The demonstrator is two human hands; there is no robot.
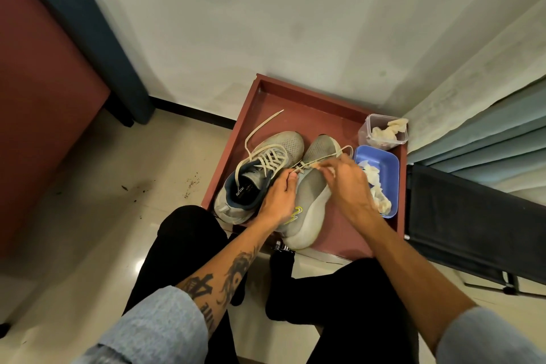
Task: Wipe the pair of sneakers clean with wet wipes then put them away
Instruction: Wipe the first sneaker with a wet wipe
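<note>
Black-trousered knees [189, 233] frame the low bench [280, 100], where the tilted sneaker [313, 189] is gripped at its throat by curled fingers of the left hand [277, 198], apparently to steady it. Its lace [325, 158] is pulled taut and pinched through a wipe [332, 171] by fingers of the right hand [348, 183], likely for cleaning; the other sneaker [283, 142] is left upright just beside.

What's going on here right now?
A seated person is mid-wipe. The left hand grips the tilted sneaker at its laces, while the right hand pinches a wipe against a lace. The other sneaker sits upright beside it on the red tray. Crumpled wipes lie in the blue dish; a clear tub holds more.
</note>
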